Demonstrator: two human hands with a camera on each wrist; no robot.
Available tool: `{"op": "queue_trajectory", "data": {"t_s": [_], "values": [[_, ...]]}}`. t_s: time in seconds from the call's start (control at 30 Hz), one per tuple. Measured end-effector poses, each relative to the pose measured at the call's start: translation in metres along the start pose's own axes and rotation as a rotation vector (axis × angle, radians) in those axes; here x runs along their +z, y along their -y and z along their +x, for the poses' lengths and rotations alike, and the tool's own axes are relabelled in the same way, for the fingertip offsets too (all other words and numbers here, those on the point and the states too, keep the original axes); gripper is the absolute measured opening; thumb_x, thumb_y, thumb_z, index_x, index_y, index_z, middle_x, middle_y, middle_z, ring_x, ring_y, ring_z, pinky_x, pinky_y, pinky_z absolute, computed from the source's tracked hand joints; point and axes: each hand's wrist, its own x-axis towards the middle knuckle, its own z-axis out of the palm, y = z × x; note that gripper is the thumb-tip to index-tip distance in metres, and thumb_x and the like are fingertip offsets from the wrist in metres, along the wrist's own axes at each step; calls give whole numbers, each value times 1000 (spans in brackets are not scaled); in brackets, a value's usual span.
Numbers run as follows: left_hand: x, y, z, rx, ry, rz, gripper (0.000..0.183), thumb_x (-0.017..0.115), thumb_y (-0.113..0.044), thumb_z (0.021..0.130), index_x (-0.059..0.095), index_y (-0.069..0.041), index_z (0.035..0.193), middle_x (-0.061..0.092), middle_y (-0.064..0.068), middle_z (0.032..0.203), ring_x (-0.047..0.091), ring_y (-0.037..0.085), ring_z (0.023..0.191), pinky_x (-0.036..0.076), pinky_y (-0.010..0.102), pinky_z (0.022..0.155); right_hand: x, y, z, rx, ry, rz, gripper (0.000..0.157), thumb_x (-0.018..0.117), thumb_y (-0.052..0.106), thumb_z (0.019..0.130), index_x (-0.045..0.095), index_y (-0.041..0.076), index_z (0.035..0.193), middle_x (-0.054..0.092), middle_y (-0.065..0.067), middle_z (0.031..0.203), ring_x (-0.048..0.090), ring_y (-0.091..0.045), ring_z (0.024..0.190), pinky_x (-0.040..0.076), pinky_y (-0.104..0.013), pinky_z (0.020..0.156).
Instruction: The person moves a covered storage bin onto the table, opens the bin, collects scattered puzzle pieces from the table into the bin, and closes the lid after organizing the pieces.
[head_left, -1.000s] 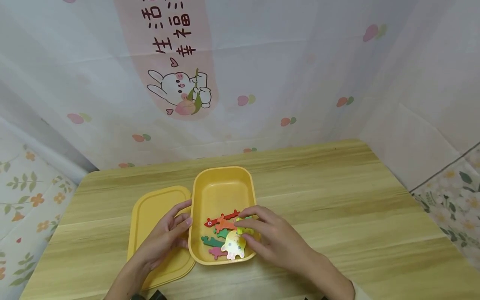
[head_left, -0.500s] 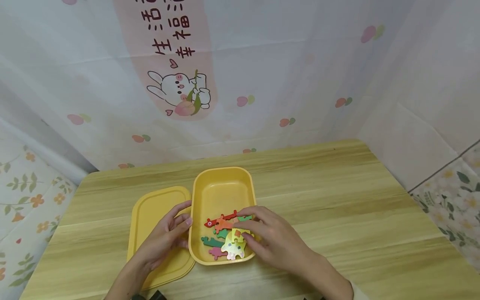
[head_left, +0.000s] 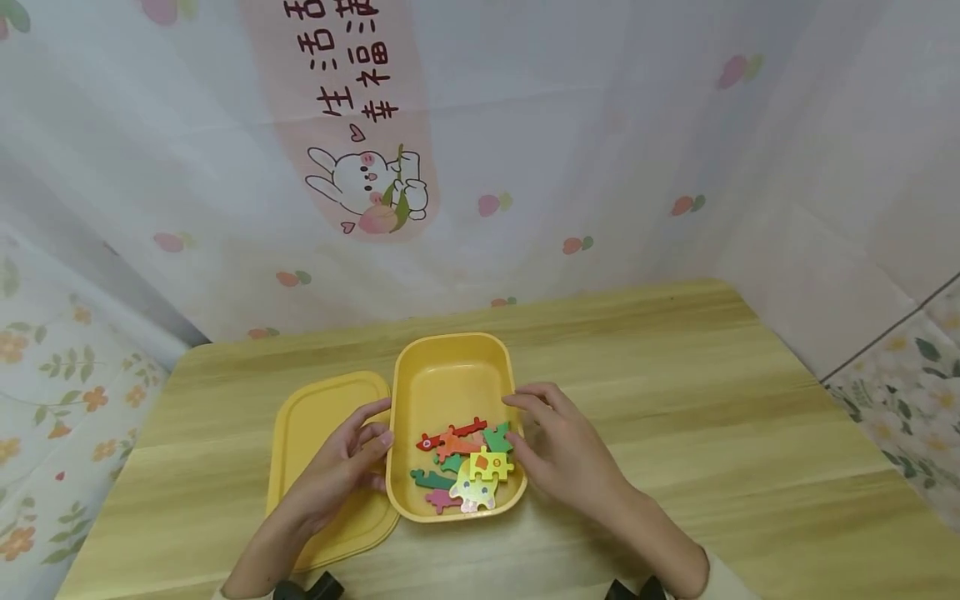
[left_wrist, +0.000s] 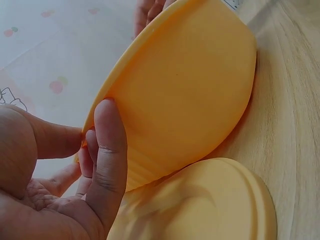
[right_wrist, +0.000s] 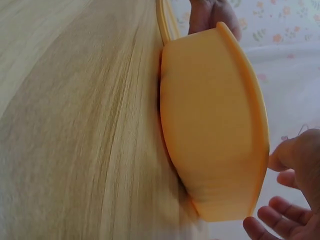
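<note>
A yellow plastic box (head_left: 452,390) stands uncovered on the table, with several puzzle pieces heaped in its near half. On top of the heap lies a yellow puzzle piece (head_left: 490,464) with an orange diamond, partly over a pale yellow animal-face piece (head_left: 474,492). Red (head_left: 452,436), orange (head_left: 452,447), green (head_left: 498,437) and pink (head_left: 442,500) pieces lie around them. My left hand (head_left: 337,467) pinches the box's left rim between thumb and fingers. At the right rim, my right hand (head_left: 573,454) holds no piece, its fingers spread and relaxed at the edge.
The yellow lid (head_left: 311,425) lies flat on the wooden table (head_left: 660,392), close against the box's left side and under my left hand. A printed curtain (head_left: 562,150) hangs behind the table's far edge.
My right hand has let go of the yellow diamond piece, leaving it on the heap, and has drawn back to the right rim. The left hand stays on the left rim.
</note>
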Motion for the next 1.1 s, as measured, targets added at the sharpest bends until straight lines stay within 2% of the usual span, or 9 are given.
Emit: {"op": "queue_trajectory", "data": {"t_s": [0.1, 0.2, 0.33, 0.4, 0.47, 0.63, 0.77, 0.87, 1.1], "values": [[0, 0, 3, 2, -6, 4, 66, 58, -20, 110, 24, -11, 166, 56, 6, 121, 63, 14, 96, 64, 29, 69, 0, -5, 3, 100, 5, 96, 53, 80, 10, 93, 62, 7, 142, 63, -8, 137, 69, -24, 112, 66, -37, 90], [0, -2, 5, -5, -15, 4, 65, 58, -19, 110, 25, -11, 166, 55, 7, 122, 62, 14, 96, 63, 28, 69, 1, -10, 6, 212, 28, 217, 58, 76, 8, 96, 54, 7, 150, 65, -12, 134, 70, -25, 113, 66, -33, 88], [1, -3, 5, -22, -28, 11, 65, 59, -20, 110, 27, -12, 165, 56, 9, 123, 62, 15, 98, 64, 29, 69, 3, -16, 9, 408, 44, 391, 44, 69, 11, 102, 60, 8, 146, 69, -12, 121, 71, -22, 102, 64, -26, 80], [2, -3, 4, -34, -35, 21, 65, 60, -20, 109, 28, -13, 165, 56, 10, 123, 62, 16, 99, 65, 31, 71, 4, -18, 9, 498, 51, 469, 38, 65, 12, 105, 63, 9, 143, 69, -13, 116, 70, -21, 94, 63, -27, 74], [3, -4, 2, -43, -46, 35, 64, 61, -21, 109, 29, -13, 164, 56, 12, 124, 61, 17, 100, 66, 33, 72, 5, -19, 8, 564, 76, 547, 39, 64, 13, 105, 62, 9, 144, 67, -14, 114, 68, -20, 87, 64, -29, 69], [-1, -7, -1, -30, -47, 64, 62, 61, -24, 109, 32, -12, 163, 57, 19, 128, 63, 20, 102, 67, 36, 75, 7, -19, 8, 616, 151, 690, 51, 69, 12, 102, 55, 9, 150, 62, -15, 114, 66, -17, 86, 66, -32, 68], [-6, -9, -2, -6, -44, 88, 60, 60, -24, 109, 35, -8, 162, 56, 19, 126, 65, 20, 101, 68, 38, 78, 9, -20, 8, 648, 158, 768, 55, 71, 11, 100, 53, 9, 151, 61, -11, 111, 68, -18, 92, 66, -33, 68], [-9, -9, -4, -1, -76, 124, 55, 60, -20, 109, 40, -6, 158, 55, 18, 124, 67, 20, 99, 68, 37, 81, 10, -22, 8, 676, 162, 820, 56, 71, 12, 99, 52, 9, 152, 62, -8, 110, 68, -19, 92, 65, -31, 67], [-17, -8, -7, 1, -190, 361, 41, 60, -14, 108, 53, -1, 147, 61, 19, 122, 68, 18, 93, 60, 28, 74, 12, -26, 7, 698, 194, 916, 57, 68, 13, 103, 47, 10, 156, 64, -9, 112, 67, -18, 82, 63, -27, 66]]}}
